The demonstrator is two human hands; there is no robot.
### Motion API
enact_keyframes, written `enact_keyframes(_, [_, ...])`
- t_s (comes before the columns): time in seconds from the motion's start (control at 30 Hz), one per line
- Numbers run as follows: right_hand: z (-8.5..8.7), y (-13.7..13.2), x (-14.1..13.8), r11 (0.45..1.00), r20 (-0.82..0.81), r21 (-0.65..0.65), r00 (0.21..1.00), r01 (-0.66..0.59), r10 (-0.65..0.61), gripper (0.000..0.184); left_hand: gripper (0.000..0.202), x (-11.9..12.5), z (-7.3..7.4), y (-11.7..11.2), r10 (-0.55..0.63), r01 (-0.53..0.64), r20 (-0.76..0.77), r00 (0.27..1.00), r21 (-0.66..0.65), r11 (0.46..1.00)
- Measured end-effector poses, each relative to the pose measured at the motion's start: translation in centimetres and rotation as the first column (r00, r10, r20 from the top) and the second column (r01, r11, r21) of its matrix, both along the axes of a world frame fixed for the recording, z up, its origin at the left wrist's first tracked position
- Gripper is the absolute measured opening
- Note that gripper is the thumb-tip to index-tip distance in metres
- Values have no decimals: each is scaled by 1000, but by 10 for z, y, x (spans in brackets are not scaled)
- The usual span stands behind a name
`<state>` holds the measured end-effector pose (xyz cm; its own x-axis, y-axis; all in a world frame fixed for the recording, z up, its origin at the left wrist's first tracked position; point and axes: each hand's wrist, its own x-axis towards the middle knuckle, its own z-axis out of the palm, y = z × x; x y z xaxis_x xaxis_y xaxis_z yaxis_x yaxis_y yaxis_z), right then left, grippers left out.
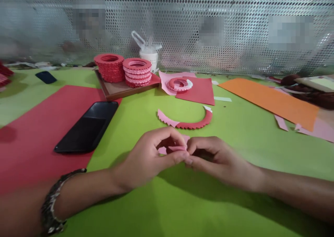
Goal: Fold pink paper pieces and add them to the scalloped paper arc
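My left hand [148,157] is closed in a pinch on a small folded piece of pink paper [177,148]. My right hand [219,158] meets it fingertip to fingertip, pinching at the paper's right end. The fingers hide much of the paper. Just beyond the hands lies a curved paper strip [193,125] with a toothed outer edge, part pink and part red, with a white tip. Farther back, a toothed paper ring [182,88] in red, pink and white rests on pink and red sheets.
Stacks of red rings [111,75] and pink-and-red rings [137,75] stand on a brown tray [117,93]. A black phone [86,129] lies on a large red sheet [49,125] at left. An orange sheet [271,101] is at right. Behind stands a perforated metal panel [177,7].
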<state>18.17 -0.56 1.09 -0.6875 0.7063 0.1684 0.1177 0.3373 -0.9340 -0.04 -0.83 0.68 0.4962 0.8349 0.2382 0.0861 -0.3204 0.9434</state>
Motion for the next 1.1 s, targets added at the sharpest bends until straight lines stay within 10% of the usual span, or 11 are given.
enact_keyframes(0.13, [8, 19, 10, 979, 194, 198, 981, -52, 13, 11, 6, -3, 1, 6, 101, -98, -36, 994, 85, 992])
enact_keyframes(0.27, [14, 46, 5, 818, 460, 565, 784, 105, -418, 17, 7, -5, 2, 12, 132, -123, -45, 990, 156, 980])
enact_keyframes(0.53, [2, 83, -52, 748, 630, 662, 571, -40, -526, 19, 10, -12, 0, 16, 89, -40, -243, 966, 200, 979])
enact_keyframes(0.97, [19, 59, -18, 686, 564, 727, 587, -20, -580, 15, 29, -23, -6, 31, 311, -140, -315, 897, 464, 875])
enact_keyframes(1.1, [38, 39, 6, 544, 406, 839, 639, 23, -653, 25, 31, -25, -4, 27, 308, 34, -389, 868, 666, 746])
